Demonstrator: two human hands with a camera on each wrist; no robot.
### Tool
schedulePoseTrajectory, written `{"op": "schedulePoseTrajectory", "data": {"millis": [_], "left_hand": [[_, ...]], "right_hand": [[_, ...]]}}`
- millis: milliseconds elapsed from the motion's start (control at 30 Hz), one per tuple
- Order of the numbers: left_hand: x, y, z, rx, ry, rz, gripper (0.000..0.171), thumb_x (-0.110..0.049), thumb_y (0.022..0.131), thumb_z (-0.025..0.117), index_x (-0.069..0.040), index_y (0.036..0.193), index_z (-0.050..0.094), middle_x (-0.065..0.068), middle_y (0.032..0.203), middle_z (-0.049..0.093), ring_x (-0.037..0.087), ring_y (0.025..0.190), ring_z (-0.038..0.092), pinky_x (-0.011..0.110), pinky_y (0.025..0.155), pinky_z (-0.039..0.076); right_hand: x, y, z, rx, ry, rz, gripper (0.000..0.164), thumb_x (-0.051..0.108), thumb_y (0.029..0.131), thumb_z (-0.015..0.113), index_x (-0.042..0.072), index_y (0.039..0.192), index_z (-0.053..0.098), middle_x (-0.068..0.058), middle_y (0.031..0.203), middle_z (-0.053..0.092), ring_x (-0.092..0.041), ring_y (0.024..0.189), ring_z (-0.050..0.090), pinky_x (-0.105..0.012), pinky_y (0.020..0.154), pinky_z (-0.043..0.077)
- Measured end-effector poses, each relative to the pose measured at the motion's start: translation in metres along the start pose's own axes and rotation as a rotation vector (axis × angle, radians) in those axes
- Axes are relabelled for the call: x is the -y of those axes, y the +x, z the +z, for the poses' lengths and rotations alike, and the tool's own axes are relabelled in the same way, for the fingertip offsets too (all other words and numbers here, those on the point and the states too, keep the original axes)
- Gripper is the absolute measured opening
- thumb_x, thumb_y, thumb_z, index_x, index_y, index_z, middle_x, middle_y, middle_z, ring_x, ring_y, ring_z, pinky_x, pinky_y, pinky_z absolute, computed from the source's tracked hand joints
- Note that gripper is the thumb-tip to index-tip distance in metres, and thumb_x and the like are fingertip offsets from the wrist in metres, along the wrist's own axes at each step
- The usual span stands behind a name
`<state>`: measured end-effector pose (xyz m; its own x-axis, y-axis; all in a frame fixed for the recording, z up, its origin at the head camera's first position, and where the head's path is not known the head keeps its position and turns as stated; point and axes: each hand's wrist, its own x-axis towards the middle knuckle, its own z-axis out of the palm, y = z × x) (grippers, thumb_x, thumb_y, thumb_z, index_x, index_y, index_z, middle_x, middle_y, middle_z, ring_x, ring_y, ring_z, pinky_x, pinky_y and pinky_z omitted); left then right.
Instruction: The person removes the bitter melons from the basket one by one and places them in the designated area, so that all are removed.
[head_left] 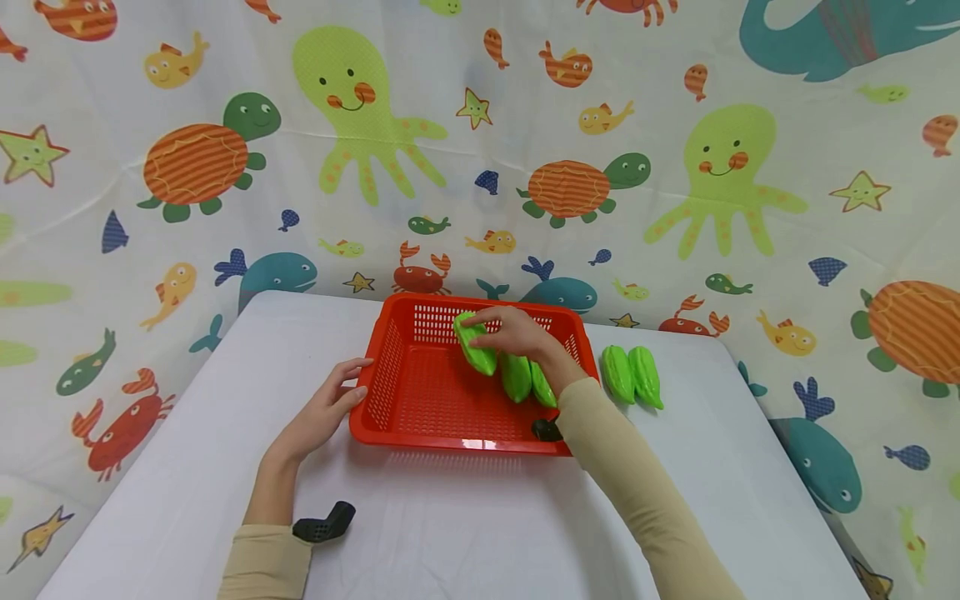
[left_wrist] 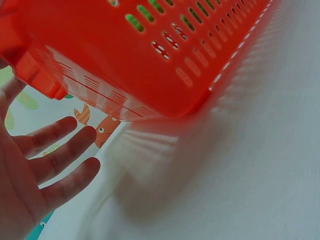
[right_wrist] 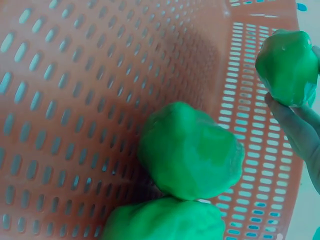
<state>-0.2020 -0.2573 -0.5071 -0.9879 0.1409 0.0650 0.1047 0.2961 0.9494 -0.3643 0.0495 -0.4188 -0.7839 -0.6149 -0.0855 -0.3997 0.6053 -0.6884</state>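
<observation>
My right hand [head_left: 517, 332] pinches a glossy green ridged toy fruit [head_left: 476, 346] between thumb and fingers, over the back middle of a red plastic basket [head_left: 442, 444]. The right wrist view has this held fruit [right_wrist: 286, 67] at the upper right, fingertips on its side. Two more green ridged fruits [head_left: 515, 379] lie in the basket's right part, one partly hidden by the right forearm. At the basket's left rim, my left hand [head_left: 322, 408] touches the edge with fingers loosely spread. The left wrist view shows its extended fingers [left_wrist: 65, 155] beside the basket wall [left_wrist: 145, 80].
Two green ridged fruits [head_left: 632, 375] lie side by side on the white table [head_left: 420, 533], just right of the basket. Behind the table hangs a cloth [head_left: 465, 167] printed with sea animals. A black wrist device [head_left: 325, 523] sits at the left cuff.
</observation>
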Motion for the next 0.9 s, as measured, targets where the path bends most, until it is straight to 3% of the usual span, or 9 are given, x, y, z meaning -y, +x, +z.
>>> {"op": "schedulePoseTrajectory", "data": {"millis": [267,533,733,900], "left_hand": [[0.0,0.001,0.001,0.005,0.006,-0.001,0.054,-0.039,0.1,0.052,-0.025,0.149,0.031,0.018,0.15,0.03,0.041,0.127,0.043,0.056,0.095,0.048],[-0.001,0.001,0.0,0.008,0.005,0.0,0.054,-0.039,0.1,0.053,-0.026,0.148,0.032,0.018,0.149,0.03,0.041,0.127,0.044,0.054,0.093,0.05],[-0.001,0.001,0.001,0.009,0.008,-0.007,0.055,-0.04,0.099,0.053,-0.027,0.148,0.031,0.016,0.15,0.029,0.04,0.127,0.043,0.055,0.094,0.049],[0.0,0.001,0.001,0.005,0.003,-0.005,0.055,-0.039,0.1,0.053,-0.026,0.148,0.031,0.017,0.151,0.029,0.041,0.128,0.043,0.054,0.094,0.049]], "right_hand": [[0.008,-0.004,-0.011,-0.054,0.048,0.049,0.035,0.031,0.088,0.074,0.03,0.123,0.069,0.002,0.135,0.057,-0.02,0.123,0.046,-0.04,0.096,0.048],[0.022,-0.014,-0.027,-0.145,0.137,0.067,0.037,0.036,0.088,0.074,0.034,0.124,0.068,0.002,0.143,0.05,-0.021,0.134,0.04,-0.045,0.104,0.042],[0.028,-0.022,-0.035,-0.193,0.295,0.041,0.037,0.03,0.09,0.072,0.025,0.126,0.067,0.0,0.141,0.052,-0.022,0.109,0.061,-0.047,0.094,0.05],[0.033,-0.03,-0.038,-0.228,0.368,0.075,0.037,0.034,0.091,0.07,0.027,0.127,0.066,0.0,0.137,0.052,-0.02,0.101,0.062,-0.041,0.088,0.053]]}}
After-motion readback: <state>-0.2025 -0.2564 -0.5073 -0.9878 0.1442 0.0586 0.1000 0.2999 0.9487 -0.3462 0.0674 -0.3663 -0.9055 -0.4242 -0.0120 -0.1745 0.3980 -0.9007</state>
